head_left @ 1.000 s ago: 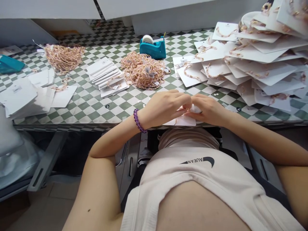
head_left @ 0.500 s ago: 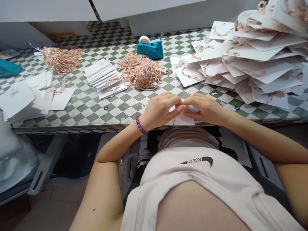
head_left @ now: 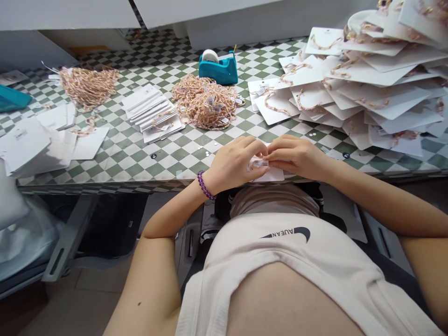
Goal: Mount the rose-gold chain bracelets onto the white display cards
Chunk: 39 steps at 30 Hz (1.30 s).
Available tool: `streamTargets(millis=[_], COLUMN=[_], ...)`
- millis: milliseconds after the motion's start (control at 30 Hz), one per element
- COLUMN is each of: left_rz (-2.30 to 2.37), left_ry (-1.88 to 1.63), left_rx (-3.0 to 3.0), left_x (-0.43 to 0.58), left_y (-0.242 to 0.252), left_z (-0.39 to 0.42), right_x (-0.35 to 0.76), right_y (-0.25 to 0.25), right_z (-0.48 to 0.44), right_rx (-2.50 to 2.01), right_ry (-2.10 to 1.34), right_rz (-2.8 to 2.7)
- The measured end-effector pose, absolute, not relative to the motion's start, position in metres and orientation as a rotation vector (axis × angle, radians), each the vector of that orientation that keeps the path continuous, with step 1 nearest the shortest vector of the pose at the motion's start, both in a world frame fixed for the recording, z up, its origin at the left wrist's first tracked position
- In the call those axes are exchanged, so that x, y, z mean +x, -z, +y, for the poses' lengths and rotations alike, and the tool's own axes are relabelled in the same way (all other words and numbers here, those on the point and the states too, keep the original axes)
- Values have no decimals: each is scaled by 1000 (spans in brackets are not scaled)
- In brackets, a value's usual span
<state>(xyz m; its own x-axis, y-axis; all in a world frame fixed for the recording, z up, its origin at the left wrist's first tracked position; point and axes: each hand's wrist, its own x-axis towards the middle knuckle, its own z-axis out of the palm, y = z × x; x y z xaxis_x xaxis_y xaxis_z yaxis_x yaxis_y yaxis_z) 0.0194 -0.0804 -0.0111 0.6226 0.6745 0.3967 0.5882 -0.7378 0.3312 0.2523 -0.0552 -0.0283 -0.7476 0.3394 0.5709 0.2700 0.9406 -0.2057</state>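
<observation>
At the near table edge, my left hand (head_left: 234, 163), with a purple bead bracelet (head_left: 206, 185) on the wrist, curls its thumb and fingers around a pink-and-gold beaded bracelet (head_left: 252, 165). A small white label (head_left: 261, 163) on that bracelet shows between my hands. My right hand (head_left: 297, 155) has its fingers pinched together at the label's right end, meeting the left fingertips. Beneath both hands lies a white card (head_left: 275, 175), partly covered. What the right fingertips grip exactly is hidden.
A heap of beaded bracelets (head_left: 206, 103) lies ahead, beside stacked white cards (head_left: 147, 105). Behind it stands a blue tape dispenser (head_left: 219, 70). Carded bracelets (head_left: 381, 100) pile high at right. More bracelets (head_left: 89, 87) and cards (head_left: 28, 140) lie at left on the checkered table (head_left: 168, 168).
My left thumb has moved down and away from the right fingertips. The bracelet's white label now shows between my hands, where the fingers were pinched together before.
</observation>
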Motion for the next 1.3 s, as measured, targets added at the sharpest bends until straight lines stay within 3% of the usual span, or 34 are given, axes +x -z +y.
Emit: streamTargets(millis=[433,667,900,1300], left_rz=[1114,1523,1049,1049], left_ry=[-929,-709,-496,-653], left_rx=[2280,2407,2654,2421], left_x=[3,-14,13,11], left_y=[15,-4,-2,10], left_z=[-80,-90,-79,-68], right_x=[252,251,251,251], right_y=[26,23,27,26], right_z=[-58,-59,-59,-60], right_rx=[-424,-427,-439,-457], right_ry=[-216,-193,-154,-119], right_rz=[-2464,-2463,-2456,-2448])
